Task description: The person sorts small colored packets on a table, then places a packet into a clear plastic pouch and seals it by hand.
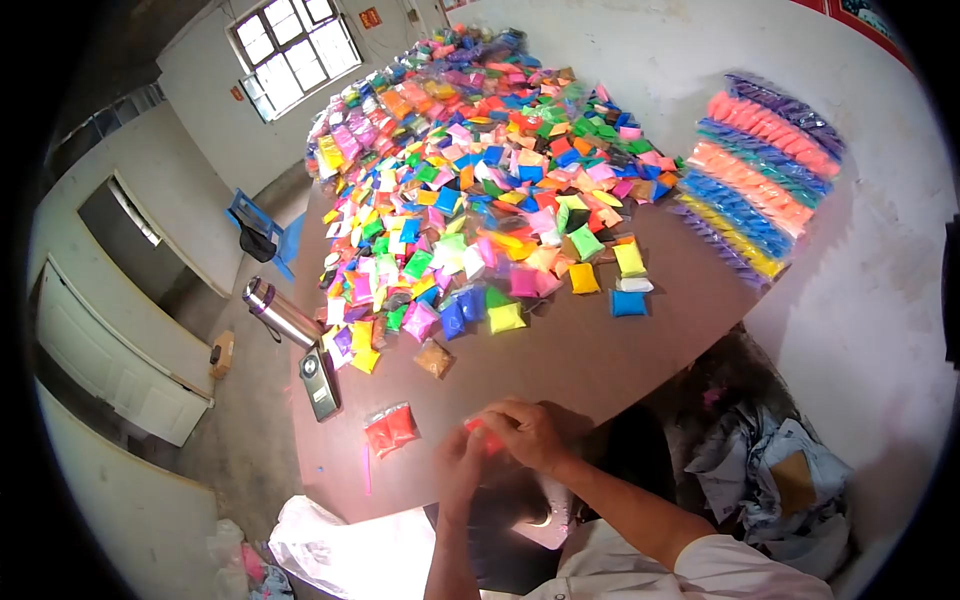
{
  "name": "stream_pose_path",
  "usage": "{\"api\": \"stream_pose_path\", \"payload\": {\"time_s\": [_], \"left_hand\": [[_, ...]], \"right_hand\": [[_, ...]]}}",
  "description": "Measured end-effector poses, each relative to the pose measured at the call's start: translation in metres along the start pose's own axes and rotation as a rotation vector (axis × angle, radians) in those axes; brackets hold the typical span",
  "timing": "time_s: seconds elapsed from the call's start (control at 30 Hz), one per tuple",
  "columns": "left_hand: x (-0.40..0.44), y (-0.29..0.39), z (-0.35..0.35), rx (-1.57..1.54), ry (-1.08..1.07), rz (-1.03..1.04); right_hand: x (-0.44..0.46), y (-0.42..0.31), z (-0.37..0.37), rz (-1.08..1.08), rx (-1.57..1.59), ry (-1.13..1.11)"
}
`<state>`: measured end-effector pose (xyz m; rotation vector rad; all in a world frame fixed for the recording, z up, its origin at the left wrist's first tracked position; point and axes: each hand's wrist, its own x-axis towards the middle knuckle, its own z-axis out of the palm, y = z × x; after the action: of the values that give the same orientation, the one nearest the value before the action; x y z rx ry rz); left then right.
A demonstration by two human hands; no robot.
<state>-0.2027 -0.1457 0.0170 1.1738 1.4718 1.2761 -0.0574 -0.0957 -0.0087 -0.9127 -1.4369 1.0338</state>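
My left hand (462,462) and my right hand (525,432) are close together over the table's front edge, fingers bent around a small red packet (484,436). The left hand is blurred by motion. Just to their left, a clear bag with red packets (391,429) lies on the brown table (560,355). Beside that bag is a thin pink strip (366,470). Farther back lies a brown packet (433,358), in front of a large heap of small colourful packets (470,200).
A steel flask (285,315) and a dark device (318,384) stand and lie at the table's left edge. Rows of coloured packs (755,180) are stacked at the right, by the wall. White plastic (350,550) hangs below the front edge; crumpled bags (775,470) lie lower right.
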Motion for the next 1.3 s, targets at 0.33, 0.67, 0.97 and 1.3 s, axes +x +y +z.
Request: {"api": "stream_pose_path", "payload": {"time_s": [0.33,0.67,0.97,1.3], "left_hand": [[0.001,-0.010,-0.006,-0.015,-0.004,0.010],[0.002,-0.012,-0.005,0.039,-0.053,0.048],[-0.007,0.010,0.001,0.133,-0.058,-0.072],[-0.001,-0.012,0.004,-0.106,-0.019,0.097]], "right_hand": [[-0.002,-0.003,0.001,0.069,0.043,-0.078],[0.003,-0.009,0.000,-0.039,0.002,-0.029],[-0.001,0.007,-0.004,0.080,0.146,-0.051],[0.000,0.012,0.002,0.094,0.118,-0.050]]}}
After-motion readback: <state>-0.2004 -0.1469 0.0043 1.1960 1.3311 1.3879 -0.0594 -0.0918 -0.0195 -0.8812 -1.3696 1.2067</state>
